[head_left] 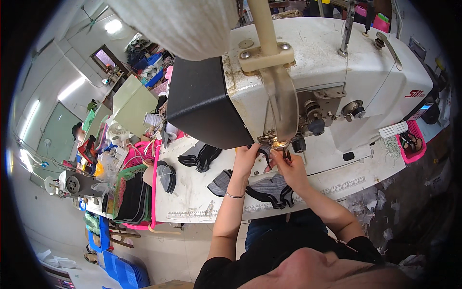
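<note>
A white industrial sewing machine (308, 58) stands in front of me, its lamp lighting the needle area. My left hand (246, 159) pinches the left side of a small dark fabric piece (265, 152) beside the presser foot. At its right side, my right hand (290, 169) is closed, thumb and fingertips on the cloth by the needle. The needle tip and most of the piece are hidden by my fingers and the machine head. Below my wrists lies a stack of grey and black cut fabric pieces (272, 188), with a smaller grey pile (220, 183) just left of it.
Further left on the white table (192, 202) are a black-and-grey fabric pile (199, 156) and a tied bundle (166, 176). A printed ruler strip (332, 186) runs along the front edge. A green basket (124, 188) of dark pieces stands left; a pink basket (413, 142) is right.
</note>
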A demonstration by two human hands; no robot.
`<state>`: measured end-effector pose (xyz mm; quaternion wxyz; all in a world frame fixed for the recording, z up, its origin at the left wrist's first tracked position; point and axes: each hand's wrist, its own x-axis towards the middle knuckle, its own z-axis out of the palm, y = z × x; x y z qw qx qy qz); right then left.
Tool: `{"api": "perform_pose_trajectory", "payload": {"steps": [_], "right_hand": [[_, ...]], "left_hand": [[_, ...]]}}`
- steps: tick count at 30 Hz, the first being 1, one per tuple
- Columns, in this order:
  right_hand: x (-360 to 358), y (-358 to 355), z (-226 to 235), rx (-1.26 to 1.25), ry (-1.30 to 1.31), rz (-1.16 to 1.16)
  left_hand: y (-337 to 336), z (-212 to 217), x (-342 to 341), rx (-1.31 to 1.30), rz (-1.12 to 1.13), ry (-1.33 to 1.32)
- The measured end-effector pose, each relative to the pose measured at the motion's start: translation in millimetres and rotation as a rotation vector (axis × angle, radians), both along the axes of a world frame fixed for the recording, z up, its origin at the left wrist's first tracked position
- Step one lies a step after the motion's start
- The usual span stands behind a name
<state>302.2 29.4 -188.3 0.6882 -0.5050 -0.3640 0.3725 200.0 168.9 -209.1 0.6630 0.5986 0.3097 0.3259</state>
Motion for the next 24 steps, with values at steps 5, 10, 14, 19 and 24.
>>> {"api": "perform_pose_trajectory", "payload": {"steps": [5,10,14,19,24], "right_hand": [[12.2,-15.3,-7.1,-0.061,-0.042,0.035],[20.3,-23.0,-16.5,-0.135,-0.036,0.044],[16.7,-21.3,-20.4,-0.116,-0.021,0.054],[32.9,-33.7,-40.7,-0.108,0.007,-0.036],[36.7,-38.7,-38.3,-0.152,0.024,-0.058]], "left_hand": [[-8.7,11.4,2.2,0.332,0.390,-0.060],[-9.7,20.4,1.7,0.327,0.402,-0.097],[-8.9,20.0,-15.3,0.125,0.164,-0.037],[-43.3,21.6,-76.1,0.146,0.376,-0.291],[-35.2,-84.0,-189.0,0.338,0.684,0.468]]}}
